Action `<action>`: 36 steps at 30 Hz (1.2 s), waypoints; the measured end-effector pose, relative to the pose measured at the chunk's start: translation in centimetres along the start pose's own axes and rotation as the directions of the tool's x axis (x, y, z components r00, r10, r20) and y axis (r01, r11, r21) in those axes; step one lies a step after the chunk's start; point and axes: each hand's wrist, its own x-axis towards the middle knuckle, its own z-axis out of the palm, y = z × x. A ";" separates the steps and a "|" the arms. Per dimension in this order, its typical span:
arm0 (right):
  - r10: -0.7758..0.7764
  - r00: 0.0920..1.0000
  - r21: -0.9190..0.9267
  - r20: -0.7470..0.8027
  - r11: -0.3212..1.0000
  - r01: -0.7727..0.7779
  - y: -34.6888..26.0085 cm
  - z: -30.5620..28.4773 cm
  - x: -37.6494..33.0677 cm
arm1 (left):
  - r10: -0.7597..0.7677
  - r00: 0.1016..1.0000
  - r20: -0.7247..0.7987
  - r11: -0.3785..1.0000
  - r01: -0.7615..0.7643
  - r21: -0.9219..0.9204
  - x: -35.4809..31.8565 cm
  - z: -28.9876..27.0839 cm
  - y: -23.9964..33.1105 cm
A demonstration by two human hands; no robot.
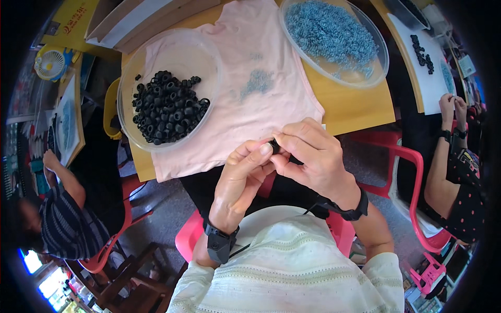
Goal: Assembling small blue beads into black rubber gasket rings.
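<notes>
Both hands meet at the near edge of the pale pink cloth sheet [229, 141]. The left hand [242, 175] and right hand [315, 159] pinch one small black plastic piece [274, 146] with their fingertips, likely because it is so tiny. A clear round plastic bowl [164, 55] sits on the cloth's left side, and another clear plastic bowl [355, 77] at its far right. Their walls probably stop the black rings [167, 109] and blue curly bits [329, 36] from rolling away.
</notes>
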 end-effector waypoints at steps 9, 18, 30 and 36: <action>0.012 1.000 -0.032 0.016 0.999 -0.012 -0.3 -1.0 0.9 | 0.148 0.989 0.012 0.984 -0.148 0.104 -0.3 1.8 0.5; 0.277 0.960 0.196 -0.037 0.944 -0.265 -1.2 -1.7 0.3 | 0.311 0.946 -0.087 0.901 -0.264 0.345 -0.6 3.0 1.2; 0.415 0.909 0.307 0.043 0.860 -0.407 -1.2 -2.0 0.5 | 0.352 0.933 -0.071 0.831 -0.277 0.482 0.0 2.8 1.8; 0.165 0.984 0.137 0.061 0.976 -0.172 -1.3 -1.8 2.4 | 0.284 0.958 0.027 0.904 -0.277 0.327 0.2 2.8 2.0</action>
